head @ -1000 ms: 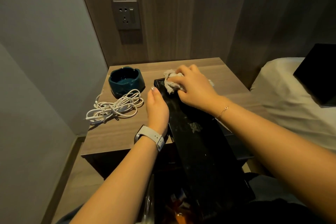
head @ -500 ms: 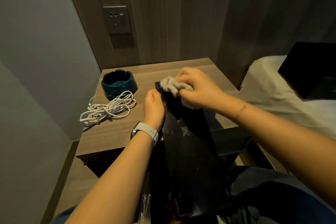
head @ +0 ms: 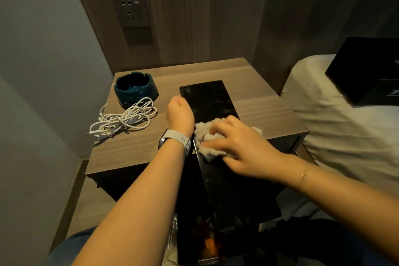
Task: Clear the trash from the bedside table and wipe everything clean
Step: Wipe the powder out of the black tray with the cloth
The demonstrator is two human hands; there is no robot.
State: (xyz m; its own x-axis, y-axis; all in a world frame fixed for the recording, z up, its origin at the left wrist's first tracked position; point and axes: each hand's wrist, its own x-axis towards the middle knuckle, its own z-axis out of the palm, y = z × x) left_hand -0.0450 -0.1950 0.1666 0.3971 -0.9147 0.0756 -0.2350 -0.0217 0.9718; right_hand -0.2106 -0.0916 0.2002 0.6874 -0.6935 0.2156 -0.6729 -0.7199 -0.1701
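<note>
Cable (head: pixel 125 122) and ashtray (head: pixel 135 88) far left on bedside table (head: pixel 269 114), untouched. Left hand (head: pixel 180 114) grips black tray (head: pixel 207 101) edge, steadying. Tray's long axis runs away from body (near end overhangs). Right hand (head: pixel 241 147) presses cloth (head: pixel 207 138) mid-tray, fingers spread; unwiped far end lies ahead.

A wood-grain panelled wall (head: pixel 194 17) carries a grey square power socket (head: pixel 131 9). A plain grey wall (head: pixel 43 49) stands left, a white-sheeted bed (head: pixel 345 127) right, wood-look floor (head: pixel 86 207) below, in dim light.
</note>
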